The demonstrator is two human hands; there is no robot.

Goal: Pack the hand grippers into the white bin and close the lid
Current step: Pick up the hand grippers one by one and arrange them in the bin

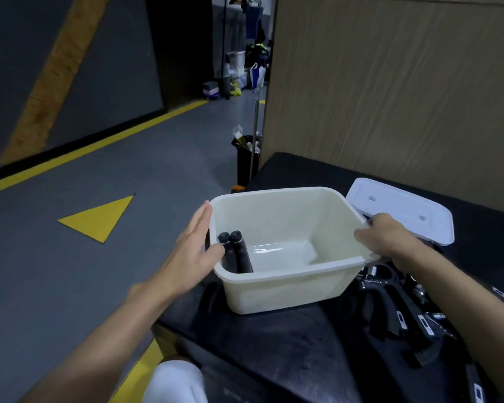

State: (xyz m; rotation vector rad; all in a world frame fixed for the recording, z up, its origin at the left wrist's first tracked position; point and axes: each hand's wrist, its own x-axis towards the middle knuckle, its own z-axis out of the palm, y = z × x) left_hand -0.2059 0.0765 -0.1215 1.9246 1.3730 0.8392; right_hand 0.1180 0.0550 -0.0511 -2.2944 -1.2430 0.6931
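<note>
Packing barely begun, by look of it: one gripper (pixel 237 253) stands in bin (pixel 285 289), left corner; rest (pixel 402 312) piled on desk (pixel 288 344), right of bin. Left hand (pixel 192 251) flat, fingers spread, thumb over rim. Right hand (pixel 386 237) curled on right rim. Lid (pixel 402 210) off, behind bin. Next: reach into pile. Black desk, cardboard wall behind, grey floor with yellow markings.
</note>
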